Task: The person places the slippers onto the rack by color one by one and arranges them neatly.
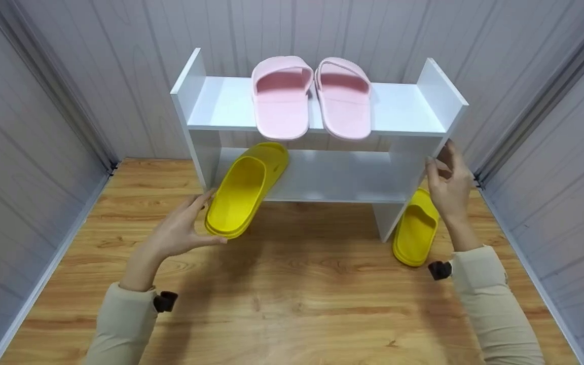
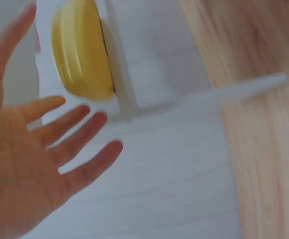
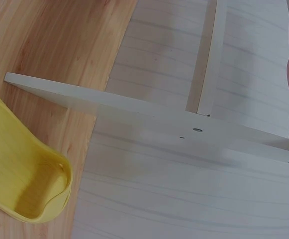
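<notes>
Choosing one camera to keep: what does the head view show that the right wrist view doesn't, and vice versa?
Only the head view: the left hand and the yellow slipper beside it.
Only the right wrist view: a dark slot on the outer side panel.
Both: white rack, wooden floor, the other yellow slipper and right hand, cropped in the wrist view.

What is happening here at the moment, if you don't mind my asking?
A person is working at a white rack. Their left hand, fingers spread, is at the heel of one yellow slipper, which juts past the front of the lower shelf. Their right hand touches the right side panel. Another yellow slipper lies on the floor outside that panel, and two pink slippers sit on the top shelf.
</notes>
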The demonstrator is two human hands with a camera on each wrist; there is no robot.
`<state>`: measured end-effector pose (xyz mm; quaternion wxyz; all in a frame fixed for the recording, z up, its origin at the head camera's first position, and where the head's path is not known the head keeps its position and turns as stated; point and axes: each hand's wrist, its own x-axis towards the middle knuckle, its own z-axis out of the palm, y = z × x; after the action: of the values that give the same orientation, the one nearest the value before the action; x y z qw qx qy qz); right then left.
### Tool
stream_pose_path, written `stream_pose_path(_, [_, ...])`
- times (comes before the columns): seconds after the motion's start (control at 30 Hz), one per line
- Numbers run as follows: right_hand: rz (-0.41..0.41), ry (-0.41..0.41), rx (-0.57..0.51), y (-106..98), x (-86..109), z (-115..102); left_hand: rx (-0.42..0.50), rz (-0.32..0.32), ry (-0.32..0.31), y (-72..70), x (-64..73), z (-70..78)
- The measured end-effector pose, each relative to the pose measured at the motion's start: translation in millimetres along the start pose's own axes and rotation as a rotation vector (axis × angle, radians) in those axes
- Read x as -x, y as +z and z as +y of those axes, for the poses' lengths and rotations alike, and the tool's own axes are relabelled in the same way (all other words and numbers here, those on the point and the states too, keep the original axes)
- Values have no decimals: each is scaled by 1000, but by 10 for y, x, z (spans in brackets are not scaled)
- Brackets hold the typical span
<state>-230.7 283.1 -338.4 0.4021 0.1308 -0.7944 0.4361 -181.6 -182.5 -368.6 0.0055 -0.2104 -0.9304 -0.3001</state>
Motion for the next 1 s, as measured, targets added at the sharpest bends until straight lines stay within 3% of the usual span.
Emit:
stream_pose_path(0.17, [1, -18, -8, -9, 4, -42, 85, -28, 26, 35, 12, -126])
stream_pose_path(0.37, [-11, -19, -15, -4, 8, -51, 71, 1, 27, 89, -25, -184])
stream_pose_path(0.77, [-6, -1, 18, -8, 1, -48, 90, 113, 61, 275, -158, -99])
stream_pose_path(1.0, [-1, 18, 14, -4, 7, -50, 92, 197, 29, 442, -238, -7])
